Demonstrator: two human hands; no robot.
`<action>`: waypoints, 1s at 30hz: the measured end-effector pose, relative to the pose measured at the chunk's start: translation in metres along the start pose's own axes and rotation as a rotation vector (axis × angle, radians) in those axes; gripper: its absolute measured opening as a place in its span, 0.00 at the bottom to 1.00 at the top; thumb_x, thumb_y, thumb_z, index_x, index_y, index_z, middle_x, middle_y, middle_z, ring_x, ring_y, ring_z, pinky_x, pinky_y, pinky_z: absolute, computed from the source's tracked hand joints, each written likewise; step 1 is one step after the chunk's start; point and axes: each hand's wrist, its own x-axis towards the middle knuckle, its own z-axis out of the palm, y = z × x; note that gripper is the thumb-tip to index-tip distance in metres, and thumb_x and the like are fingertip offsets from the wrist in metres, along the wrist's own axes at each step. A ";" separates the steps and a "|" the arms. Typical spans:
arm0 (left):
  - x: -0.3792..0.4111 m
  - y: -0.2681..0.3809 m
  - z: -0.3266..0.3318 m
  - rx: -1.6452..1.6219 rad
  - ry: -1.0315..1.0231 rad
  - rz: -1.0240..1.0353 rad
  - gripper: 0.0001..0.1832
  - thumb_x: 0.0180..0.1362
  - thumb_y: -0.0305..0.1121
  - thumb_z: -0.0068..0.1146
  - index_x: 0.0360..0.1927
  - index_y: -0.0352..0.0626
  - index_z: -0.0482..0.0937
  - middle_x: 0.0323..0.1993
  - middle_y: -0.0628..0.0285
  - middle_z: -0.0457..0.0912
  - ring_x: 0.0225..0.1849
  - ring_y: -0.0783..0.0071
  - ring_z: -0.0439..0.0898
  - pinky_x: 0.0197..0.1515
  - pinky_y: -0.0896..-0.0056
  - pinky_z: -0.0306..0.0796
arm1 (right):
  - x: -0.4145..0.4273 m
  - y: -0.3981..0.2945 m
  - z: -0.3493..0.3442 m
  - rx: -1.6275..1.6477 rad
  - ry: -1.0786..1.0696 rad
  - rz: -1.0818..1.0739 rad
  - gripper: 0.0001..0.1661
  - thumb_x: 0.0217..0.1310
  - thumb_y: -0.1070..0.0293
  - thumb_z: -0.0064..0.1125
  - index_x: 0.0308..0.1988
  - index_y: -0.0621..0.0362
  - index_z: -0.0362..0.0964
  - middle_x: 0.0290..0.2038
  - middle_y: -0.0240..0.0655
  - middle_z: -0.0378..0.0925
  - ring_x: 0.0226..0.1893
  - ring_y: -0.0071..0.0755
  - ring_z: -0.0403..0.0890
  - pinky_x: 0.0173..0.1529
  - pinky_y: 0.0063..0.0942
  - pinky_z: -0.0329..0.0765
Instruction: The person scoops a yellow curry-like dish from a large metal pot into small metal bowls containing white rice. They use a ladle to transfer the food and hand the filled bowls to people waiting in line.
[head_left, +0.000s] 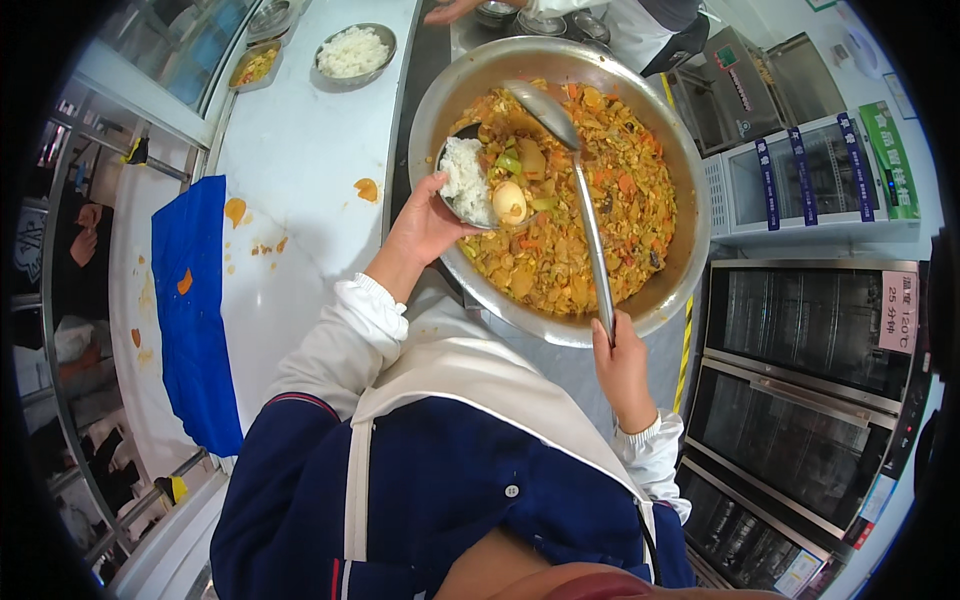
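Note:
My left hand (426, 225) grips the rim of a metal bowl at the left side of a large stainless steel basin (675, 127). White rice (463, 180), a boiled egg (510, 202) and pieces of cooked vegetable (531, 159) are in the bowl. The basin holds a chopped, orange-brown vegetable dish (562, 262). With its fingers around the handle, my right hand (621, 364) holds a long metal serving spoon (592, 232). The spoon's head lies over the food in the upper part of the basin, with its rounded back partly showing.
On the white counter (300, 150) at left stand a metal bowl of rice (354, 52) and a small tray of food (256, 66). Food spills lie near a blue cloth (196, 315). A co-worker's hand (450, 10) and metal bowls (541, 25) are beyond the basin. Ovens (802, 375) stand at right.

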 end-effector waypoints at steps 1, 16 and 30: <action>-0.001 0.001 -0.001 -0.002 -0.007 0.006 0.35 0.55 0.46 0.56 0.66 0.45 0.62 0.64 0.57 0.66 0.65 0.53 0.65 0.63 0.32 0.59 | -0.001 -0.001 0.000 -0.030 -0.025 -0.009 0.11 0.63 0.67 0.58 0.39 0.62 0.67 0.22 0.49 0.72 0.20 0.51 0.74 0.25 0.36 0.71; -0.050 0.038 -0.013 -0.009 -0.023 0.130 0.34 0.56 0.45 0.57 0.65 0.47 0.62 0.64 0.57 0.67 0.65 0.54 0.66 0.63 0.32 0.59 | -0.002 -0.022 0.010 0.610 -0.143 0.230 0.10 0.68 0.67 0.52 0.32 0.58 0.65 0.18 0.22 0.63 0.18 0.12 0.61 0.20 0.17 0.58; -0.064 0.052 -0.013 0.101 -0.025 -0.011 0.33 0.59 0.52 0.50 0.67 0.53 0.62 0.66 0.61 0.66 0.65 0.55 0.66 0.62 0.38 0.63 | 0.021 -0.010 -0.003 0.937 -0.529 0.528 0.15 0.72 0.57 0.45 0.36 0.57 0.65 0.16 0.21 0.55 0.11 0.13 0.55 0.13 0.17 0.55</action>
